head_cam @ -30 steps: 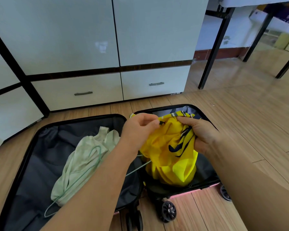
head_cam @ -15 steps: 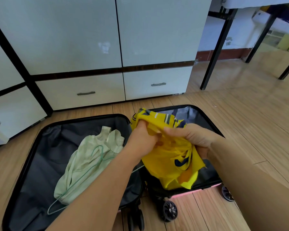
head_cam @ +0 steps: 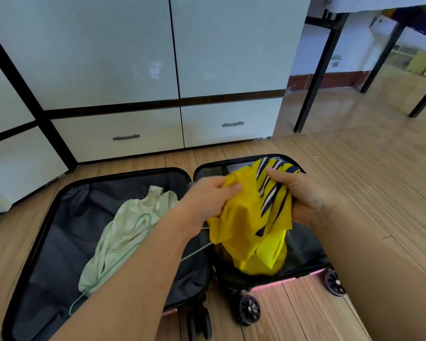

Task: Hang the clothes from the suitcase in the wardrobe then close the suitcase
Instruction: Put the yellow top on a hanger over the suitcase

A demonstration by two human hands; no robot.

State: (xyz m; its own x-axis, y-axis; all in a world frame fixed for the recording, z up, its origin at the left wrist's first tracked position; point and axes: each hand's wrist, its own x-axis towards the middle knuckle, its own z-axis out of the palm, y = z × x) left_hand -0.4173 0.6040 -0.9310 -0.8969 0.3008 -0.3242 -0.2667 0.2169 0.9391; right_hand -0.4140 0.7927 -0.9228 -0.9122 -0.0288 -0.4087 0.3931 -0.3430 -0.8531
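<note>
Wooden floor (head_cam: 354,168); both hands' fingers (head_cam: 228,187) grip yellow shirt (head_cam: 251,217)

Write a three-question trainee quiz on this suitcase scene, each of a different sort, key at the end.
1. True or false: the suitcase lies open.
2. The yellow shirt is held by: A left hand only, B right hand only, C both.
3. Fill in: the green hanger lies on the pale ___.

Key: 1 true; 2 C; 3 garment.
</note>
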